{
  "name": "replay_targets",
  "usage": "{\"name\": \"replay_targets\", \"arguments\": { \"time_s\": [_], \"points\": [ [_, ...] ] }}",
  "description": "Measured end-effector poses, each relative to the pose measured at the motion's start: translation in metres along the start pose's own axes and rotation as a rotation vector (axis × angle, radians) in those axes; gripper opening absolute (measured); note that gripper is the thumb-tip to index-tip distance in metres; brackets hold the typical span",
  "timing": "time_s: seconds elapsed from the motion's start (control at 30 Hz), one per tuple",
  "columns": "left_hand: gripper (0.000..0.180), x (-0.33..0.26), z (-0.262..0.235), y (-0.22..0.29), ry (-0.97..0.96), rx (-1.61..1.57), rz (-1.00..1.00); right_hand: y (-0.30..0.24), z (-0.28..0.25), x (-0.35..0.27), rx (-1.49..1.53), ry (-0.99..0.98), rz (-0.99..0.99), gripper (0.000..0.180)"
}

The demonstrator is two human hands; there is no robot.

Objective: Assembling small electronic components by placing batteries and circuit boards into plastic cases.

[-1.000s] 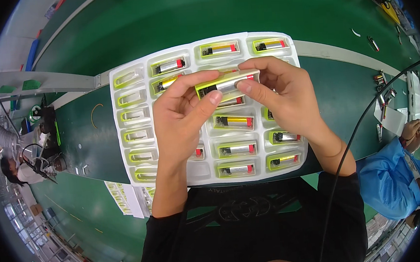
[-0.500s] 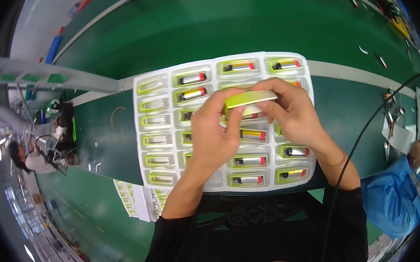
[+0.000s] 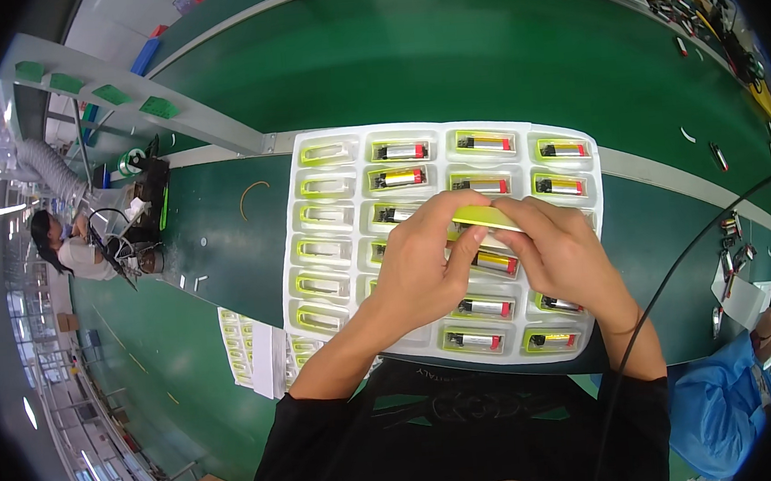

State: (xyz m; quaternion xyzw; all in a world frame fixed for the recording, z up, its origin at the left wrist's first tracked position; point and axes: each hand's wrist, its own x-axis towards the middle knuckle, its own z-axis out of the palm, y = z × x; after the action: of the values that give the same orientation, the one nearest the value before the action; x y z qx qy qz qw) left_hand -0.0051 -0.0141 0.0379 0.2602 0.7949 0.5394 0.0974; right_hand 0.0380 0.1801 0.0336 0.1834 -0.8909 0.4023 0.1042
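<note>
Both my hands hold a curved yellow-green plastic casing [image 3: 488, 216] with a pale lower edge, above the tray. My left hand [image 3: 418, 260] pinches its left end between thumb and fingers. The right hand [image 3: 563, 250] grips the other end the same way. Below lies a white moulded tray [image 3: 441, 152] with rows of compartments. Its left column carries yellow-green shells [image 3: 326, 189] without a silver cell. Most visible compartments farther right have shells with silver or yellow-banded battery cells [image 3: 402, 152], red at one end. My hands hide the tray's middle.
A dark green bench [image 3: 225, 252] bears the tray, with a green surface [image 3: 391, 70] beyond. A grey metal beam [image 3: 189, 120] stands at the left. A black cable [image 3: 731, 202] crosses the right. Blue sleeves [image 3: 715, 410] show a co-worker at lower right; another person [image 3: 78, 253] is far left.
The view has shifted, so the tray appears farther right and lower. The casing has turned slightly in my hands, which keep hold of both ends.
</note>
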Motion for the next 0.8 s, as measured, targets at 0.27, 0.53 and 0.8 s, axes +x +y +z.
{"name": "replay_targets", "arguments": {
  "time_s": [0.27, 0.53, 0.8],
  "points": [
    [0.027, 0.007, 0.010, -0.007, 0.066, -0.076, -0.007, 0.009, 0.003, -0.002, 0.246, 0.067, 0.210, 0.028],
    [0.027, 0.004, 0.015, -0.012, 0.143, -0.043, 0.050, 0.009, 0.008, -0.001, 0.529, 0.107, 0.363, 0.024],
    [0.030, -0.011, -0.014, -0.016, 0.050, 0.088, 0.085, -0.004, 0.020, -0.007, 0.080, 0.034, 0.086, 0.025]
  ]
}}
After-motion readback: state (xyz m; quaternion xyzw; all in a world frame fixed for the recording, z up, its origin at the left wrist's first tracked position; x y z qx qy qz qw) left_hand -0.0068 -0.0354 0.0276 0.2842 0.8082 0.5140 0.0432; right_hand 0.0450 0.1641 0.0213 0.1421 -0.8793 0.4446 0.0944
